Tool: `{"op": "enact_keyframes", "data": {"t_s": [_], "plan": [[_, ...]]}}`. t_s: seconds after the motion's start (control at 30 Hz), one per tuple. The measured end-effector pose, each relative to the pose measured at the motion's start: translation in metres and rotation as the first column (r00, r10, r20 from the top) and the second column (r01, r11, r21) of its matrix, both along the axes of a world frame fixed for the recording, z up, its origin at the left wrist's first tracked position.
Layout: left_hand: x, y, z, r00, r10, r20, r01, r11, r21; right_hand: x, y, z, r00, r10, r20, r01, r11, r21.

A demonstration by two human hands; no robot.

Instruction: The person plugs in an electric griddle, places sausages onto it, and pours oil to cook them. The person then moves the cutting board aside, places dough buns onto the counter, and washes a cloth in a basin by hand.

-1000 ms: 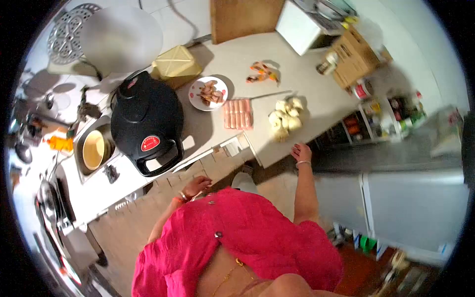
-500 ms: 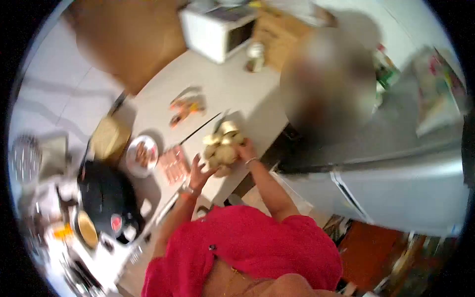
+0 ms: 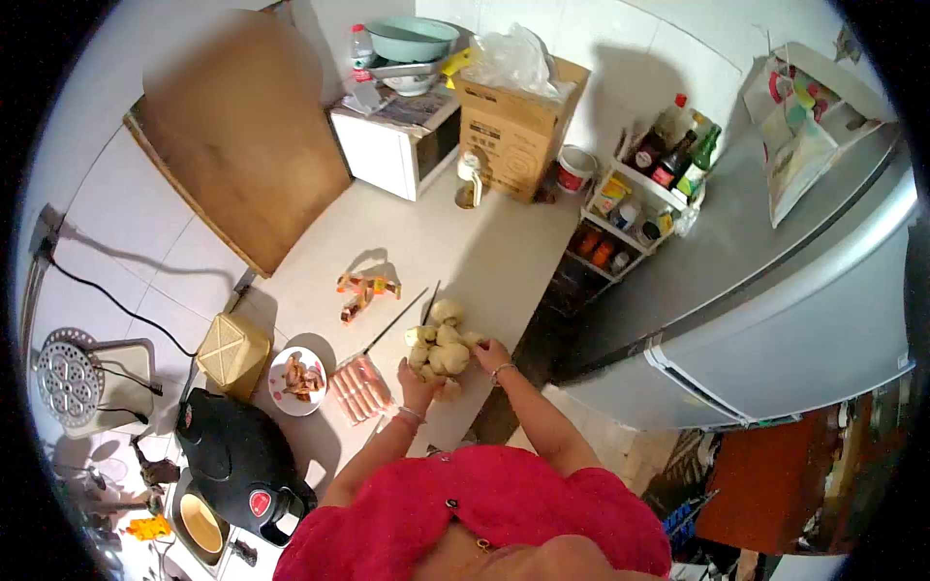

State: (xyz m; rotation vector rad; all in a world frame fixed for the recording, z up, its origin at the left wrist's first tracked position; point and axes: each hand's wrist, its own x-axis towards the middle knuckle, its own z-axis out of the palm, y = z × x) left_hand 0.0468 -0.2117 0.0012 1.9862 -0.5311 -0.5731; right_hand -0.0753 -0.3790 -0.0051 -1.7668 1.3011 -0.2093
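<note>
A pile of pale beige mushrooms (image 3: 448, 358) with round caps lies near the counter's front edge. At its left side my left hand (image 3: 418, 391) curls its fingers and thumb around a mushroom at the edge of the pile; its fingertips are partly hidden. On the right, my right hand (image 3: 494, 356) has its fingers closed on a mushroom (image 3: 474, 339). Close behind the pile lie a dark thin stick (image 3: 431, 302) and a longer one, possibly chopsticks or a knife edge. A pack of pink sausages (image 3: 359, 389) lies left of my left hand.
A white plate (image 3: 287, 399) of meat pieces sits beside the sausages, with an orange-and-clear wrapper (image 3: 367, 290) behind. A black rice cooker (image 3: 232, 455) stands left. Farther back are a glass jar (image 3: 469, 184), cardboard box (image 3: 509, 136) and bottle rack (image 3: 630, 223). A fridge (image 3: 765, 358) borders the right.
My left hand has gone from spread fingers beside the pile to fingers curled against it. My right hand stays at the pile's right side. The camera view has shifted, showing more of the back wall.
</note>
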Motion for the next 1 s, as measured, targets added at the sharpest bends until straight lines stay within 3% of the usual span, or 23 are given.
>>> {"op": "enact_keyframes", "data": {"t_s": [0.07, 0.13, 0.2, 0.37, 0.5, 0.57, 0.63, 0.7, 0.8, 0.87, 0.9, 0.97, 1.0], "plan": [[0.016, -0.005, -0.059, 0.997, -0.08, -0.007, 0.08, 0.996, -0.042, 0.002, -0.005, -0.027, 0.989, 0.015, -0.145, -0.04, 0.984, -0.175], [0.018, -0.002, -0.064, 0.994, -0.108, -0.011, 0.107, 0.994, -0.023, -0.002, -0.004, -0.031, 0.981, 0.014, -0.193, -0.067, 0.961, -0.268], [0.011, -0.004, -0.023, 0.998, -0.065, 0.016, 0.065, 0.998, -0.011, -0.004, -0.011, 0.003, 0.989, 0.038, -0.14, -0.081, 0.946, -0.313], [0.011, -0.006, 0.0, 0.996, -0.083, 0.023, 0.08, 0.99, 0.117, 0.033, -0.088, 0.113, 0.959, 0.173, 0.226, -0.032, 0.854, -0.519], [0.011, -0.006, 0.011, 0.983, -0.162, 0.092, 0.142, 0.971, 0.191, 0.09, -0.175, 0.245, 0.761, 0.441, 0.476, -0.021, 0.75, -0.661], [0.009, -0.005, -0.005, 0.986, -0.109, 0.127, 0.097, 0.99, 0.103, 0.122, -0.221, 0.303, 0.739, 0.465, 0.487, -0.025, 0.742, -0.67], [0.005, -0.002, -0.013, 0.996, -0.026, 0.082, 0.024, 0.999, 0.03, 0.164, -0.274, 0.35, 0.811, 0.463, 0.357, -0.028, 0.64, -0.768], [-0.003, -0.006, 0.002, 0.998, 0.062, -0.028, -0.06, 0.995, 0.076, 0.216, -0.327, 0.378, 0.774, 0.558, 0.3, 0.047, 0.423, -0.905], [-0.018, -0.002, -0.023, 0.981, 0.158, 0.115, -0.179, 0.964, 0.196, 0.29, -0.377, 0.41, 0.862, 0.503, 0.063, -0.059, 0.223, -0.973], [-0.03, -0.009, -0.02, 0.934, 0.356, 0.034, -0.358, 0.925, 0.13, 0.341, -0.403, 0.412, 0.905, 0.41, -0.113, -0.178, 0.124, -0.976], [-0.036, -0.008, -0.011, 0.907, 0.42, 0.029, -0.421, 0.904, 0.072, 0.36, -0.408, 0.415, 0.896, 0.395, -0.202, -0.285, 0.164, -0.944], [-0.045, -0.008, 0.006, 0.867, 0.492, 0.084, -0.499, 0.854, 0.145, 0.391, -0.415, 0.418, 0.845, 0.372, -0.385, -0.489, 0.244, -0.838], [-0.048, -0.006, 0.014, 0.838, 0.541, 0.063, -0.545, 0.835, 0.08, 0.401, -0.412, 0.423, 0.786, 0.352, -0.508, -0.603, 0.255, -0.756]]}}
